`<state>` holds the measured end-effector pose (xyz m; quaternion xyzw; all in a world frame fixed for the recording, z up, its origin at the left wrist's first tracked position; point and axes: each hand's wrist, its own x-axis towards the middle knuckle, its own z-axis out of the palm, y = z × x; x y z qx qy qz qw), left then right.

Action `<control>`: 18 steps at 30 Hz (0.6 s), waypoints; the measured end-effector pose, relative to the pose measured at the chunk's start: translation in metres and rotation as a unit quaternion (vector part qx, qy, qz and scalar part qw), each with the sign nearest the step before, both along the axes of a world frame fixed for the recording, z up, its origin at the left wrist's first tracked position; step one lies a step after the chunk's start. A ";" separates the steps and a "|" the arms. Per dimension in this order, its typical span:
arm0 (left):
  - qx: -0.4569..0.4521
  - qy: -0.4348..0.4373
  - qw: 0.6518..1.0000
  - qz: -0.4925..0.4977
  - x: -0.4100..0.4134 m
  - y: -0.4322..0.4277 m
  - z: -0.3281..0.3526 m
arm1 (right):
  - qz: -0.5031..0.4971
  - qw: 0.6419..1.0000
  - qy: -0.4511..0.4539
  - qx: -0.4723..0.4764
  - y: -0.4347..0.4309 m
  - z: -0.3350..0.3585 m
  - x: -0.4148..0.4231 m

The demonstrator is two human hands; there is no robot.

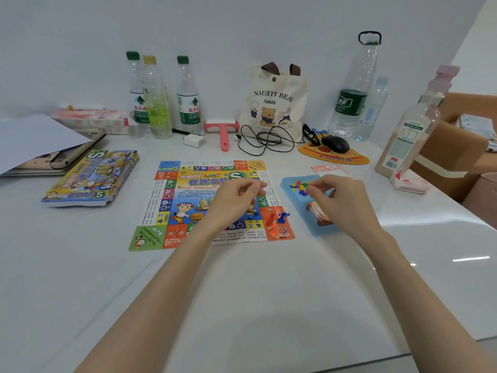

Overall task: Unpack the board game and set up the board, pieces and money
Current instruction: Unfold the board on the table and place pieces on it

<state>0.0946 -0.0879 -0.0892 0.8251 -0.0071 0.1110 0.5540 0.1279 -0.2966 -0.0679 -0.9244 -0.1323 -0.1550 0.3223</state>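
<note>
The colourful paper game board (172,208) lies flat in the middle of the white table. An orange pawn (271,221) and a blue pawn (282,216) stand on its near right corner. My left hand (236,200) hovers over the board's centre, its curled fingers pinching a small red piece. To the right lies a blue tray (314,228) holding small coloured pieces (298,187) and a stack of paper money (317,211). Over that tray my right hand (341,203) pinches a small piece from the pile. The game box (91,177) lies to the left of the board.
Along the wall stand several water bottles (188,98), a pink roller (222,133), a charger with cable (265,140), a bear tote bag (274,103) and a mouse on a pad (334,146). Notebooks and paper (40,146) lie far left; cardboard boxes (457,154) far right.
</note>
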 end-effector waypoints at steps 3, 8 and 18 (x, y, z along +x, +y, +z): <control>0.006 -0.014 1.000 -0.009 -0.002 -0.003 0.002 | -0.028 0.996 -0.007 -0.079 -0.005 0.000 0.026; 0.007 -0.019 1.000 -0.006 0.000 -0.003 0.001 | -0.088 0.970 0.027 -0.224 0.000 -0.002 0.062; 0.002 -0.017 1.000 0.002 0.003 -0.002 0.000 | -0.112 0.919 0.078 -0.369 0.019 0.008 0.083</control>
